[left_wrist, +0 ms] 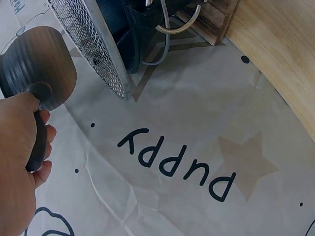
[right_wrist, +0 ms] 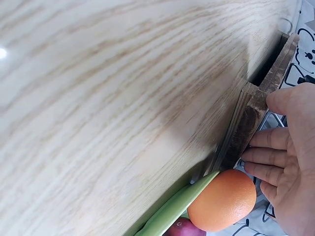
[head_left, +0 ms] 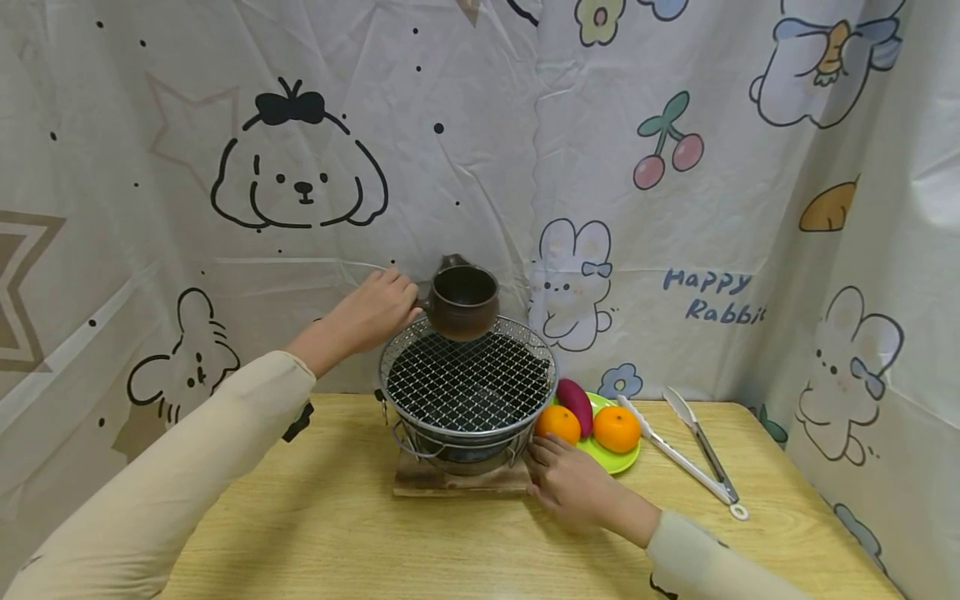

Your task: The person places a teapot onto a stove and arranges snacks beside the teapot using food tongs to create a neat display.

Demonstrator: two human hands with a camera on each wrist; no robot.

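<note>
My left hand (head_left: 381,300) grips the side handle of a dark brown clay pot (head_left: 467,312), holding it above the back of a round grill (head_left: 468,392) with a wire mesh top. In the left wrist view, fingers wrap round the black handle (left_wrist: 37,147). My right hand (head_left: 573,483) is at the right corner of the wooden base (head_left: 457,479) under the grill. Its fingers are fairly straight in the right wrist view, close to the base's edge; firm contact is hard to tell. An orange (right_wrist: 222,200) lies just beside those fingers.
A green plate (head_left: 618,462) right of the grill bears two oranges (head_left: 617,428) and a purple, sweet-potato-like item (head_left: 575,407). Metal tongs (head_left: 693,454) lie spread farther right on the wooden table (head_left: 360,542). A printed cloth (head_left: 465,167) hangs behind the table.
</note>
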